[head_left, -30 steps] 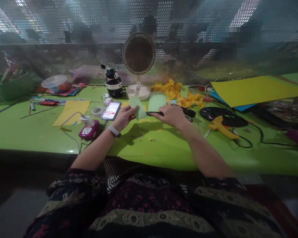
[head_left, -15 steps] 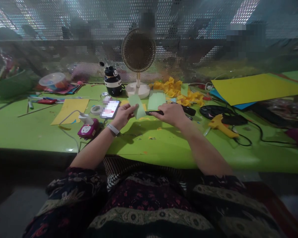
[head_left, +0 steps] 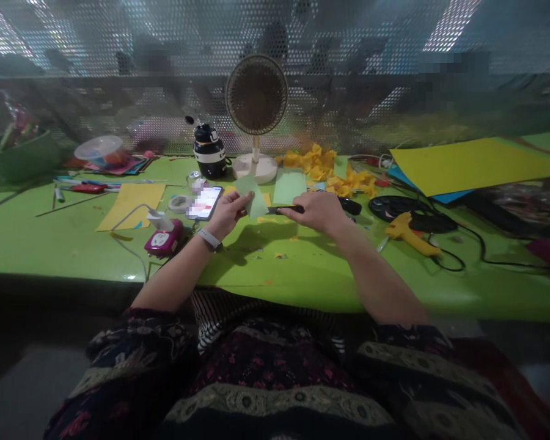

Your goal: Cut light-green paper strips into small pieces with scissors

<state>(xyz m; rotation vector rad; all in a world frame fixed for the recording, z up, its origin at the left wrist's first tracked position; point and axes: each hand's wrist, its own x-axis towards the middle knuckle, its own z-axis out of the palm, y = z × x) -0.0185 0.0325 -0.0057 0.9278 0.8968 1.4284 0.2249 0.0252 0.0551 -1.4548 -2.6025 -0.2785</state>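
Note:
My left hand (head_left: 229,214) pinches a folded-looking piece of light green paper (head_left: 253,197) between thumb and fingers, above the table. Just to its right, my right hand (head_left: 318,211) is closed round a slim dark-bladed tool (head_left: 282,210). Its blade points left, with the tip close to the paper's right edge; whether they touch, I cannot tell. My fingers hide the tool's grip, so its exact kind is unclear. Behind the hands lies another light green paper sheet (head_left: 289,185). Right of my right hand a thick black object (head_left: 350,206) shows partly.
Yellow paper flowers (head_left: 314,162) lie before a fan (head_left: 256,98). A phone (head_left: 205,203), tape roll (head_left: 179,203) and purple power socket (head_left: 165,239) stand left. A yellow glue gun (head_left: 410,233) with its cord lies right, near large yellow sheets (head_left: 467,165). A dark bottle (head_left: 209,153) stands behind.
The green paper in my left hand has tilted a little and shows wider. My right hand stays almost in place with the tool. The whole view has shifted slightly.

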